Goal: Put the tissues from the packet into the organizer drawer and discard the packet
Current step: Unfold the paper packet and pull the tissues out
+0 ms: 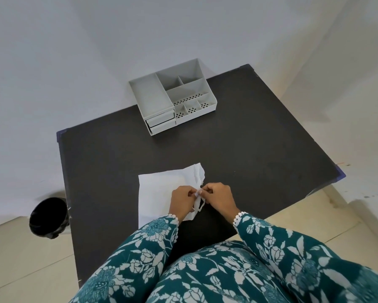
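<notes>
**Both hands pinch the packet's right edge**

A dark table [249, 149] fills the view, set into a corner of pale walls. At its far edge stands a grey organizer [172, 95] with open compartments on top and two drawers [160, 123] in its left front, both pushed in. A black bin [48, 217] stands on the floor by the table's left side. Near the front edge lies the white tissue packet [155, 189]. The left hand [182, 201] and right hand [219, 197], fingertips closed tight and nearly touching, grip its crumpled right edge.
</notes>
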